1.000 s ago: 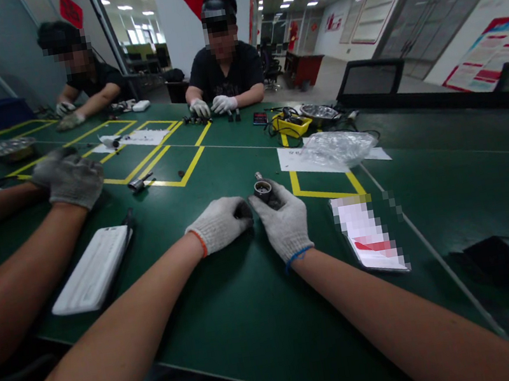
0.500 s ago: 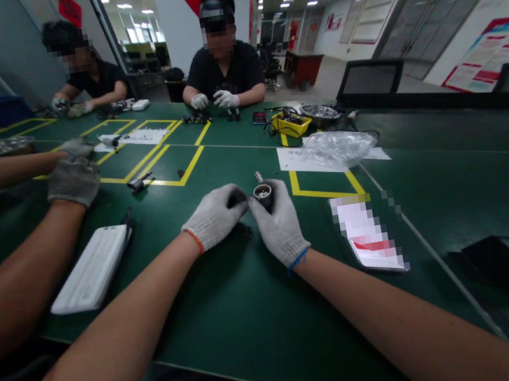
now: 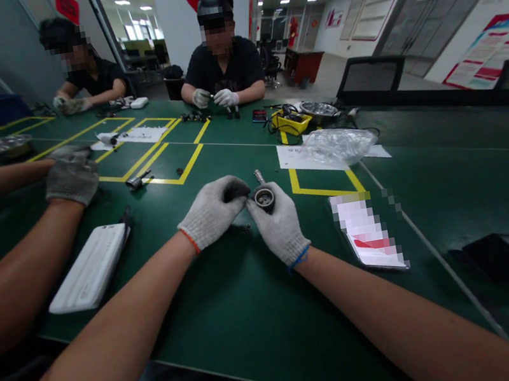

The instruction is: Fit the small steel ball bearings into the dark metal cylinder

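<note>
In my gloved right hand (image 3: 280,225) is a dark round part (image 3: 264,198) with a metal-rimmed opening facing up and a silver threaded stem (image 3: 259,177) sticking out at the far side. My right fingers are wrapped around it. My gloved left hand (image 3: 219,211) is beside it, thumb and fingers pinched together near the part's left side; whatever they hold is too small or hidden to make out. Below the gap between my hands, tiny dark pieces (image 3: 247,227) lie on the green table (image 3: 237,322).
A white power bank (image 3: 89,268) lies left, a phone (image 3: 368,232) right. Beyond are a plastic bag (image 3: 340,146) on paper, a yellow bin (image 3: 290,121) with cables, and a metal cylindrical part (image 3: 139,180). A co-worker's gloved hands (image 3: 71,176) work at the left; two people sit opposite.
My left hand has shifted slightly up and left, its fingertips still by the round part. The part in my right hand has tilted a little, showing its stem more.
</note>
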Demonstrator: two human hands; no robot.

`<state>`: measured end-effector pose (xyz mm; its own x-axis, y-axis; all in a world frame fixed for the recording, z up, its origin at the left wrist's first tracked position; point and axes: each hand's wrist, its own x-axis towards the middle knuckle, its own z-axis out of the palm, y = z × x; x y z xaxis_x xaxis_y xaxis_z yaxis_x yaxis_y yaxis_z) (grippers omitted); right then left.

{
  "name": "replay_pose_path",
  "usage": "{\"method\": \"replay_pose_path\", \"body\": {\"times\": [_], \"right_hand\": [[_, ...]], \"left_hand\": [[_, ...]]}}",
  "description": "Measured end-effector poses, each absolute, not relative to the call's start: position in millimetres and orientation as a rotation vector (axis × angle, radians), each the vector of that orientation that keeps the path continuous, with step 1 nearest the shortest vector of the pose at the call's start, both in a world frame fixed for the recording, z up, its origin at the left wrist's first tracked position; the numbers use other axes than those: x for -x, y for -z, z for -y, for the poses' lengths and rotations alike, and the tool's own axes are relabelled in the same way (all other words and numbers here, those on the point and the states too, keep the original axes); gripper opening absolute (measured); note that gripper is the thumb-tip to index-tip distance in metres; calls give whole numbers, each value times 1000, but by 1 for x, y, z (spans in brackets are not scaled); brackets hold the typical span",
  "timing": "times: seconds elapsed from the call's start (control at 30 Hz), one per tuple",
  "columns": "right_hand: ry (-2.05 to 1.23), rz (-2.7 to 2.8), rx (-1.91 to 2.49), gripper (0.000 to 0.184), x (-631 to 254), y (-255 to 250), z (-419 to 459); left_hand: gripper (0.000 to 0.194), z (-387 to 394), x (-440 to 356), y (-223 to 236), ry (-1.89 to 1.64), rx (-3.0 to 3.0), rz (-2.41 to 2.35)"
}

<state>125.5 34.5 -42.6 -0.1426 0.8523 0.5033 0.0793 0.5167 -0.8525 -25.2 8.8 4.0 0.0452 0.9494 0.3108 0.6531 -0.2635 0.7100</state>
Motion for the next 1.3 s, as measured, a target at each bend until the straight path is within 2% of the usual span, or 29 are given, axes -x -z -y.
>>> {"method": "replay_pose_path", "body": {"times": [0.23, 0.4, 0.63, 0.93, 1.3], "right_hand": [[-875, 1580, 761, 11, -129, 40, -34], [-907, 1568, 727, 11, -130, 39, -33], [-883, 1670, 678, 6, -131, 37, -28], [-827, 1820, 649, 8, -131, 37, -25], [-806, 1824, 689, 9, -130, 39, -26]], "left_hand": [[23, -3, 23, -13, -1282, -1818, -1477], [18, 2, 20, -19, -1303, -1859, -1405], [11, 12, 13, -28, -1170, -1973, -1361], [5, 15, 16, -39, -877, -2111, -1508], [12, 16, 16, -40, -780, -2246, -1569]]}}
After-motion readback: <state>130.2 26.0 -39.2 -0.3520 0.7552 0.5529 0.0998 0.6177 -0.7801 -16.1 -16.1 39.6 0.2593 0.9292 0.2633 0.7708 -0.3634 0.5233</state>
